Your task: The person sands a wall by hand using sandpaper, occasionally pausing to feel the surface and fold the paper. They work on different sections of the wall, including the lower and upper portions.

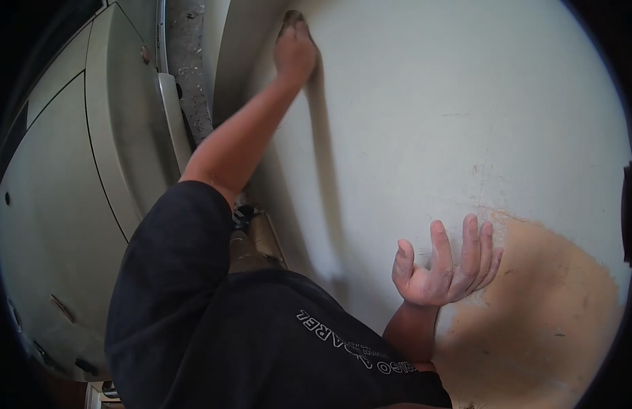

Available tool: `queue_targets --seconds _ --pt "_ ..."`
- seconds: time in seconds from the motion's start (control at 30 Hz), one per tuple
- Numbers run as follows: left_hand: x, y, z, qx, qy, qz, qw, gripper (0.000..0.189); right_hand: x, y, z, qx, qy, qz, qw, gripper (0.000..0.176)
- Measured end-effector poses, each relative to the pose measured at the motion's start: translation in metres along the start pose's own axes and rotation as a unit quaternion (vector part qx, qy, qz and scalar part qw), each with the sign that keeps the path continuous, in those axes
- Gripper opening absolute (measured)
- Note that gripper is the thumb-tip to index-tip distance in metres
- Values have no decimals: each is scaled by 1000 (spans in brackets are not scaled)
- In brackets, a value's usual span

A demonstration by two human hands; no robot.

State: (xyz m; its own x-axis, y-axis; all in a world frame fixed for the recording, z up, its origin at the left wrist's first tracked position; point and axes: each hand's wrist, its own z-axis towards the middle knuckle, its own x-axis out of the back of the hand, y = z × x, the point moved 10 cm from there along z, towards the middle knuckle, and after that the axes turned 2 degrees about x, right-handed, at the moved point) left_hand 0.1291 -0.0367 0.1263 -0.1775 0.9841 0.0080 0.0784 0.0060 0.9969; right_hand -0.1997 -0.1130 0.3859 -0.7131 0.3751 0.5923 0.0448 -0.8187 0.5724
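Note:
My left hand (295,56) reaches far up the pale panel (411,88), its fingers closed over a small dark brown piece (293,16) at the panel's upper left. I cannot tell what kind of thing that piece is. The arm's shadow falls along the surface beside it. Lower right, my right hand (449,269) has its fingers spread and slightly bent, with nothing in them. Whitish dust coats these fingers. They overlap the edge of a tan, rough-edged patch (548,307) on the panel.
Along the left stands a greyish vehicle body (64,198) with panel seams and a pale handle (171,112). Between it and the panel runs a strip of littered rough floor (190,61). Faint scratches mark the panel above the patch. A black shirt (261,341) covers my torso.

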Motion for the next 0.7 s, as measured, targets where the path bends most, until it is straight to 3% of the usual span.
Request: queue_targets --seconds 0.03,0.07,0.1,0.17,0.23,0.27,0.3,0.33,0.4,0.43,0.5,0.57,0.63,0.7 --pt "-6 14 -27 -26 -8 -4 1000 41 2 1 0 -1 14 6 1000 33" --pt "-11 25 -74 -136 15 -15 991 42 2 2 1 -4 17 5 1000 33" --pt "-20 28 -134 -305 10 5 952 47 2 2 1 -4 17 6 1000 33" --pt "-19 58 -232 -417 -128 -12 900 49 2 2 2 -4 11 6 1000 33" --pt "-24 43 -216 -448 -116 -26 886 48 0 0 3 -6 -4 5 1000 33" --pt "-20 51 -187 -449 -44 -14 892 44 -1 0 2 -5 -9 3 1000 33" --pt "-17 51 -142 -376 -17 -47 925 40 -3 -1 3 -2 -10 8 1000 32" --pt "-17 51 -93 -225 -52 -63 971 41 -5 -1 5 0 -8 12 1000 32" --pt "-14 71 -48 -124 -58 -115 984 41 -6 0 9 -1 -5 17 1000 31" --pt "-21 80 -62 -132 -58 -114 983 41 -6 0 10 0 -8 20 1000 30" --pt "-15 111 -136 -312 47 -81 945 42 -2 3 13 -5 5 20 1000 28" --pt "-20 86 -203 -344 -36 -48 937 44 1 6 12 -13 22 50 998 28" --pt "-17 25 -242 -283 -204 6 937 47 4 8 8 -26 13 63 998 28" --pt "6 -67 -243 1 -316 121 941 48 0 5 0 -3 20 111 994 30"
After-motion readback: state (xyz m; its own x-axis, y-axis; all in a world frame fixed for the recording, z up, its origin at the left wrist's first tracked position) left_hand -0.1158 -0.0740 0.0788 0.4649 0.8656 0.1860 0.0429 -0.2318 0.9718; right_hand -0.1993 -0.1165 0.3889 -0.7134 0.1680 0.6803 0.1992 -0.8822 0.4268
